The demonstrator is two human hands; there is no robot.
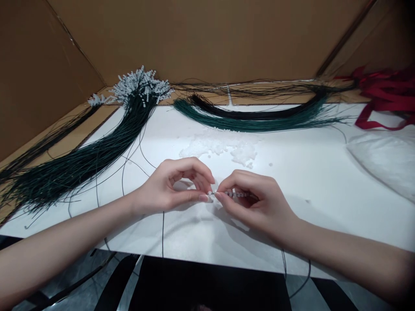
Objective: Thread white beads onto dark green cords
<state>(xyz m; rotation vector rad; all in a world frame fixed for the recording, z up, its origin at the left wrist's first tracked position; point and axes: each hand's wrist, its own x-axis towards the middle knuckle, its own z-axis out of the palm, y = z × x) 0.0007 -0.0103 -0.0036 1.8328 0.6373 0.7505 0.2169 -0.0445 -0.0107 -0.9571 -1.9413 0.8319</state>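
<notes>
Over the middle of the white board, my two hands meet fingertip to fingertip. My left hand is closed in a pinch, thumb against fingers, at a tiny white bead. Pinched by my right hand is a thin dark wire strung with white beads; the beaded stretch runs under the curled fingers, and part of it is hidden by them. A short bit of bare wire shows between the two pinches. Just behind the hands, loose white beads lie scattered on the board.
At left lies a thick bundle of dark green wires with white beaded tips, beside a thinner bundle. Plain green wires curve across the back. Red ribbon and a clear plastic bag sit right. Cardboard walls enclose the board.
</notes>
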